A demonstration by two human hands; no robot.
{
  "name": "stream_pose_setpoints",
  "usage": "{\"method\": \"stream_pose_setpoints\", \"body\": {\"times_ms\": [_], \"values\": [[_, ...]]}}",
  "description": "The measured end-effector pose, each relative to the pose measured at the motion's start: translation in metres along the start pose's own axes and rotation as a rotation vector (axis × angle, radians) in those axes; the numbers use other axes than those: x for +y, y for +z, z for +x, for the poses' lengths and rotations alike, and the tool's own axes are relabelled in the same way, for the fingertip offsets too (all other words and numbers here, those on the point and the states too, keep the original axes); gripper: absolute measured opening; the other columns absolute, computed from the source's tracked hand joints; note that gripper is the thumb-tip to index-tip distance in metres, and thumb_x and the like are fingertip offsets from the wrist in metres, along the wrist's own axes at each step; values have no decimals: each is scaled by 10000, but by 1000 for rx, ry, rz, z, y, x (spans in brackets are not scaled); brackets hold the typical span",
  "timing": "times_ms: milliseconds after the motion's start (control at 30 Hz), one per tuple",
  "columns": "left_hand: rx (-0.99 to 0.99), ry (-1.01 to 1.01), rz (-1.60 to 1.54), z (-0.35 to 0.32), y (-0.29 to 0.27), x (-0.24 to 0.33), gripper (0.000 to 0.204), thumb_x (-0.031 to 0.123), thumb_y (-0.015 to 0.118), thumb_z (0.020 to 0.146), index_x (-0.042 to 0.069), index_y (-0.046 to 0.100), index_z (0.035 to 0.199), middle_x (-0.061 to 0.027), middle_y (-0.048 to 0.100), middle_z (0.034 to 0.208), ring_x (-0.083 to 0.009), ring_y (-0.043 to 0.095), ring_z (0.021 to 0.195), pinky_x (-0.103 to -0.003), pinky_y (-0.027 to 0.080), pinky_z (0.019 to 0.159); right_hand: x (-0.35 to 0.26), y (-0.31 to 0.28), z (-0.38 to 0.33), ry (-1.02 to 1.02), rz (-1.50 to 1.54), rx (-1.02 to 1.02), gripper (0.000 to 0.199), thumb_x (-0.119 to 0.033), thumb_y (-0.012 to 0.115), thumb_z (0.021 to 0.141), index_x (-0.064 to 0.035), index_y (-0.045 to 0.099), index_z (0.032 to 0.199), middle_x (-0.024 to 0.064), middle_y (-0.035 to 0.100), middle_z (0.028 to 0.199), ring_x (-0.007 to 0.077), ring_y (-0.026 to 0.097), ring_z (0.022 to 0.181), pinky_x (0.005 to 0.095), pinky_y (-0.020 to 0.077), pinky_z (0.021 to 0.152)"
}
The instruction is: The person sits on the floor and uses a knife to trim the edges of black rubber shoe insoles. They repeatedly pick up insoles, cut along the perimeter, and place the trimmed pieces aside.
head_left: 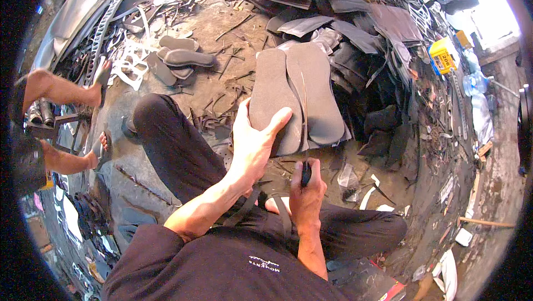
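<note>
Though part-hidden, black handle (306,174) in right hand (308,196).

Honestly the foam soles (272,87) are plain grey-taupe, the knife handle (306,174) is black, tee (205,267) basically black with little white print, trousers (169,145) plain dark, while the yellow boxes (443,56) and white lattice offcuts (136,83) really pop.

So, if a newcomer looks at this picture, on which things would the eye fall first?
Probably the two large grey sole shapes, side by side in the middle, with the left hand gripping the left one. Next, the thin black-handled knife in the right hand, its blade pointing away. Further off, a small pile of loose soles lies upper left of centre.
</note>
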State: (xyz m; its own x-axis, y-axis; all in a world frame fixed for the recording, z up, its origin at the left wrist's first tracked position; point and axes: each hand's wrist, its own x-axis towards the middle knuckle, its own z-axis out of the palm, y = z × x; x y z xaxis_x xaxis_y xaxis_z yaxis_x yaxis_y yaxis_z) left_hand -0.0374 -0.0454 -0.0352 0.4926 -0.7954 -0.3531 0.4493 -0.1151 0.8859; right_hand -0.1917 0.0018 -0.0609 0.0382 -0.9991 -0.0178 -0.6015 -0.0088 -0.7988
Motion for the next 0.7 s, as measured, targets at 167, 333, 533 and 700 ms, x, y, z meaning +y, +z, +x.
{"method": "stream_pose_setpoints", "body": {"times_ms": [167, 333, 533, 700], "values": [[-45, 55, 1, -8, -6, 7, 730, 234, 920, 854, -9, 523, 1416, -155, 695, 1252, -205, 679, 1110, -354, 560, 983, 5, 4, 22, -135, 22, -77, 103, -75, 648, 986, 20, 611, 1003, 226, 639, 721, 403, 667, 633, 460, 493, 607], [-67, 60, 5, -7, -16, 13, 756, 164, 908, 867, -3, 483, 1470, -144, 691, 1288, -217, 683, 1133, -359, 572, 986, 16, 6, 31, -213, -201, -235, 171, -40, 654, 937, 58, 674, 1076, 259, 713, 885, 434, 718, 824, 496, 527, 740], [-131, 14, -45, -4, -24, 14, 718, 175, 911, 866, -10, 509, 1431, -142, 704, 1264, -201, 684, 1129, -345, 560, 1000, 10, 11, 54, -375, 14, -232, 464, -38, 643, 920, 49, 620, 1376, 286, 621, 1412, 489, 530, 1369, 499, 374, 1185], [-132, 3, -2, -2, -30, 6, 749, 127, 886, 889, -23, 461, 1488, -128, 697, 1284, -207, 692, 1129, -360, 586, 977, 24, 25, 60, -346, -66, -283, 482, -117, 641, 990, 15, 571, 1448, 241, 585, 1487, 423, 547, 1390, 493, 391, 1192]]}}
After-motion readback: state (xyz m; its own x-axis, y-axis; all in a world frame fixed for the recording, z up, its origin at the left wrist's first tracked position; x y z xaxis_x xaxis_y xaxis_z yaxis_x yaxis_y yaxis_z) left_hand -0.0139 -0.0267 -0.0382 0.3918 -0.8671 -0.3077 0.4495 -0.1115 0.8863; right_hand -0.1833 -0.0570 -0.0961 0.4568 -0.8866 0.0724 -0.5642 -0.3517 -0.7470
